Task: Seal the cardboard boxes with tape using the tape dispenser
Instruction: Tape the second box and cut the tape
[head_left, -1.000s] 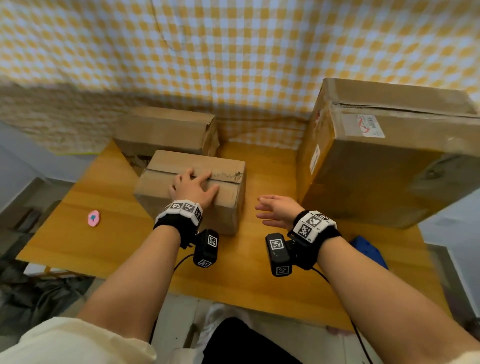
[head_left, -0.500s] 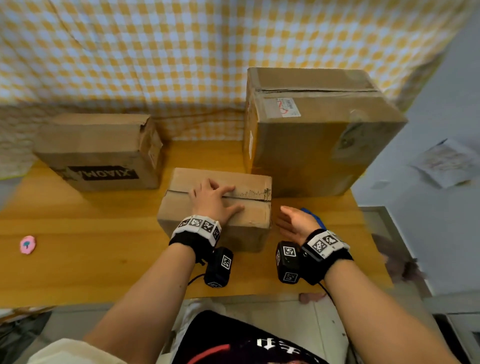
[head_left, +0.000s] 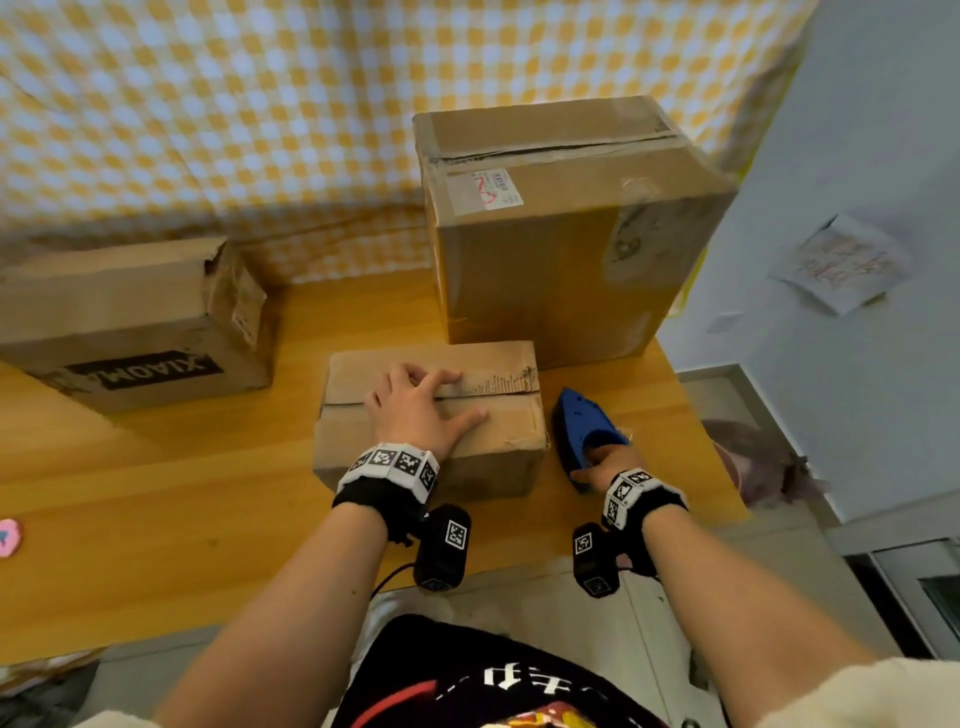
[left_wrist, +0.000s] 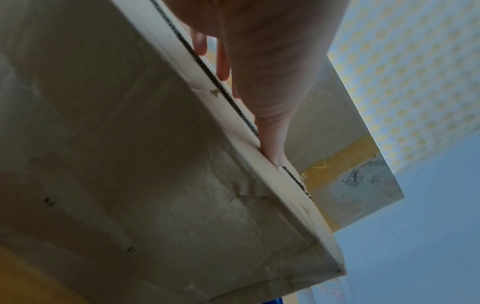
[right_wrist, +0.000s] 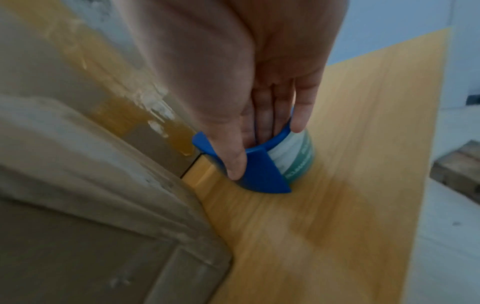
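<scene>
Fingers (right_wrist: 298, 115) of the right hand (head_left: 608, 462) are curling round the blue tape dispenser (head_left: 582, 423), thumb pressing its blue side, other digits tucked into the frame by the tape roll (right_wrist: 296, 152); dispenser is sitting on the counter (head_left: 156, 509) just right of the small cardboard box (head_left: 498, 431). Left hand (head_left: 415, 410) is lying flat w/ fingers spread, pressing the small box's top flaps along the seam. Risks, as I'm judging: grip is looking shallow, so the dispenser could be slipping or twisting on the lift; if the left hand is easing off, flaps may be springing up & tape going on crooked; left fingertips are lying on the seam, right in the tape's path. Contents: all 3 boxes are closed, so can't tell what's inside — small box, big box (head_left: 561, 270) behind it touching, printed box (head_left: 130, 332) well apart at left.
</scene>
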